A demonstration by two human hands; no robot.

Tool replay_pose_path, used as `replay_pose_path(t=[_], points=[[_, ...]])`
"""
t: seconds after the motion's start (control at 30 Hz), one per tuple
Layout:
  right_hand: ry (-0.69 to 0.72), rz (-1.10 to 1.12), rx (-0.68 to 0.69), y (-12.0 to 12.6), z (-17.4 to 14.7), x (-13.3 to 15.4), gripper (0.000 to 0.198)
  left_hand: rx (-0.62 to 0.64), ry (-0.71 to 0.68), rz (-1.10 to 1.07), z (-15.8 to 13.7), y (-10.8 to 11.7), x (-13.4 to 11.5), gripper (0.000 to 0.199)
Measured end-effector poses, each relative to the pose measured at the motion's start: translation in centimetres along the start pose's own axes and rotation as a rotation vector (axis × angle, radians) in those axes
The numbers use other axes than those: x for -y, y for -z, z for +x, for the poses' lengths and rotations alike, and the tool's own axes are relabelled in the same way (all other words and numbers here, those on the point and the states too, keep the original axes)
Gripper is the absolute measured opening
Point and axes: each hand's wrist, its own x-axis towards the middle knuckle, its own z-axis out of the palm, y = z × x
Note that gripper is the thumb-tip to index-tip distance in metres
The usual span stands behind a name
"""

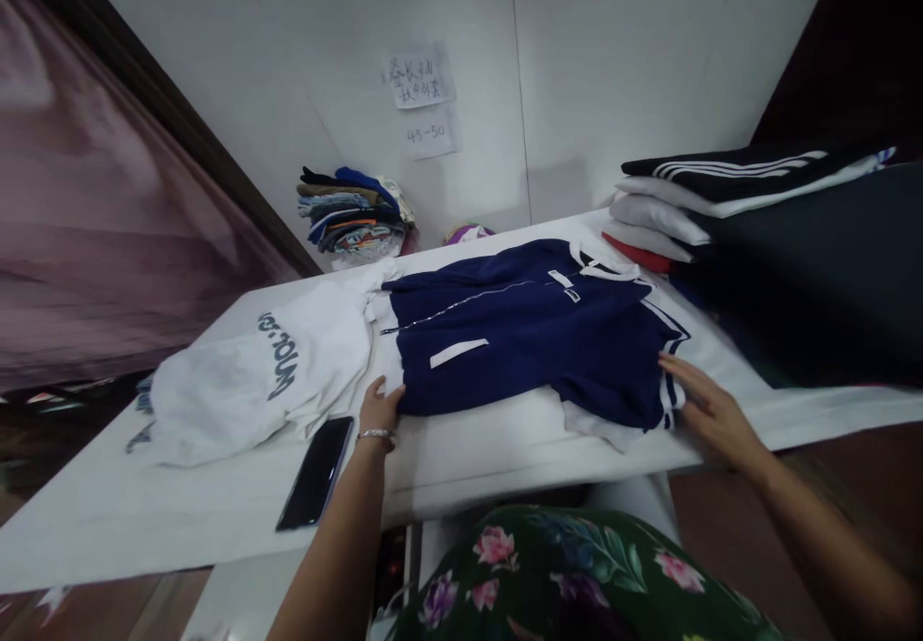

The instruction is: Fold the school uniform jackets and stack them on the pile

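On the wall (pixel 577 55) before me, I read two lines of handwritten Chinese on the upper sheet (pixel 423 79), seemingly 叠长袖 over 秋冬外套, with the first character blurred, and the handwritten numbers 45-50 on the lower sheet (pixel 431 134) just beneath it. To my left, the white garment (pixel 237 386) bears large dark lettering (pixel 283 357), turned sideways to me and too smeared to spell out. On the navy jacket (pixel 497 343) in front of me, I see a small label (pixel 572 296) on the chest, too tiny to read.
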Motion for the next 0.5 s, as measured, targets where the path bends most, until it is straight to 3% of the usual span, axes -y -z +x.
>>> replay_pose_path(t=[0.1, 0.2, 0.3, 0.4, 0.5], points=[[0.187, 0.076, 0.139, -0.3, -2.4, 3.0, 0.051, -0.009, -0.015, -0.105, 0.1, -0.3, 0.9, 0.058], [0.239, 0.002, 0.224, -1.2, -3.3, 4.4, 0.057, -0.005, -0.014, -0.188, 0.2, -0.5, 1.6, 0.059], [0.241, -0.034, 0.212, -2.1, -3.0, 4.2, 0.046, -0.001, 0.004, -0.25, 0.1, -0.6, 1.5, 0.06], [0.076, 0.104, 0.071, -1.4, -2.6, 3.7, 0.029, -0.009, 0.003, -0.285, -0.1, -0.1, 0.9, 0.06], [-0.221, 0.218, -0.198, 1.6, -2.7, 3.6, 0.033, -0.013, -0.006, -0.339, -0.2, 1.5, 0.8, 0.062]])
